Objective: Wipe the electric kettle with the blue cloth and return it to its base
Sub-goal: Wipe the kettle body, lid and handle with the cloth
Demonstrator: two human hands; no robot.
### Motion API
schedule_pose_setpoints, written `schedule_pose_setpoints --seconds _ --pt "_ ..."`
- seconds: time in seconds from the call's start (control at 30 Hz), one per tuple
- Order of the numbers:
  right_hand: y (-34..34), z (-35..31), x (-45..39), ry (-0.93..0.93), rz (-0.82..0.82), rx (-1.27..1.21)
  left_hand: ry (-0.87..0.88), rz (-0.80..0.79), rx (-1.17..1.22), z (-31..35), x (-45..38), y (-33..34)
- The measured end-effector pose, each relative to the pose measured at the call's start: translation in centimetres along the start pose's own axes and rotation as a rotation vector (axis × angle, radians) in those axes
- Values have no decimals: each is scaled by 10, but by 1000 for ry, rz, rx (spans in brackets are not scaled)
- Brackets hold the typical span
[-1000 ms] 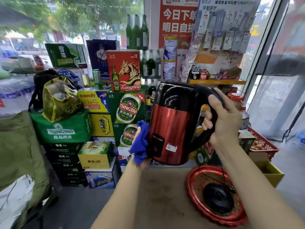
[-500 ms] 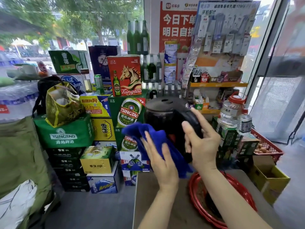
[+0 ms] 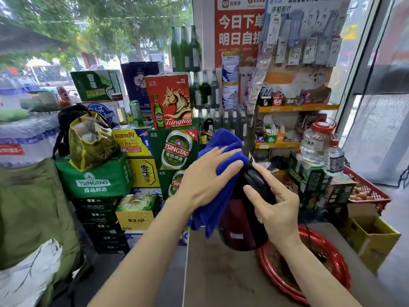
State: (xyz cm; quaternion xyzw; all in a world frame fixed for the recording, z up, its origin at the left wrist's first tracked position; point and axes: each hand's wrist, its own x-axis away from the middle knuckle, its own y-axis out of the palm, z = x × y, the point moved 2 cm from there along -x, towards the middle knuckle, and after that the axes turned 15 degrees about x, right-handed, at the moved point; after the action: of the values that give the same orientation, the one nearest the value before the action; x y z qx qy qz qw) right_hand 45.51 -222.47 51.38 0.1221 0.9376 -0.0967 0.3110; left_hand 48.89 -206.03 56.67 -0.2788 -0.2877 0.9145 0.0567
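Note:
The red and black electric kettle [image 3: 240, 231] is held upright above the brown table, just left of the red tray. My right hand [image 3: 274, 209] grips its black handle from the right. The blue cloth [image 3: 221, 156] is draped over the kettle's lid and hangs down its left side. My left hand [image 3: 203, 180] lies flat on the cloth with fingers spread, pressing it against the top of the kettle. The kettle's base is hidden behind my right forearm inside the tray; only its black cord [image 3: 309, 238] shows.
A round red tray [image 3: 336, 273] sits on the brown table [image 3: 221, 273] at the right. Stacked beer cartons [image 3: 177, 149] stand behind and left. A shelf with goods, water bottles [image 3: 314, 145], a red basket [image 3: 371, 189] and a yellow box [image 3: 374, 238] crowd the right.
The kettle has come down from chest height to just above the table. My left hand moved the cloth from the kettle's side up onto its lid and further right across it.

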Motion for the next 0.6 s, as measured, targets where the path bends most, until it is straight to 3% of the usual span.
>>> schedule_pose_setpoints --seconds 0.1,0.23,0.33,0.43,0.5,0.6 --pt "-4 6 6 16 14 17 -202 -187 114 -3 -26 1" --pt "-13 21 17 118 42 26 -479 -251 418 -34 -55 23" --pt "-23 29 28 158 76 46 -731 -160 849 -65 -51 34" --pt "-33 38 32 202 136 32 -819 29 1100 -86 -28 48" --pt "-35 46 32 240 192 -13 -855 201 1108 -93 -1 71" --pt "-27 61 30 302 277 -89 -905 332 1146 -101 43 124"
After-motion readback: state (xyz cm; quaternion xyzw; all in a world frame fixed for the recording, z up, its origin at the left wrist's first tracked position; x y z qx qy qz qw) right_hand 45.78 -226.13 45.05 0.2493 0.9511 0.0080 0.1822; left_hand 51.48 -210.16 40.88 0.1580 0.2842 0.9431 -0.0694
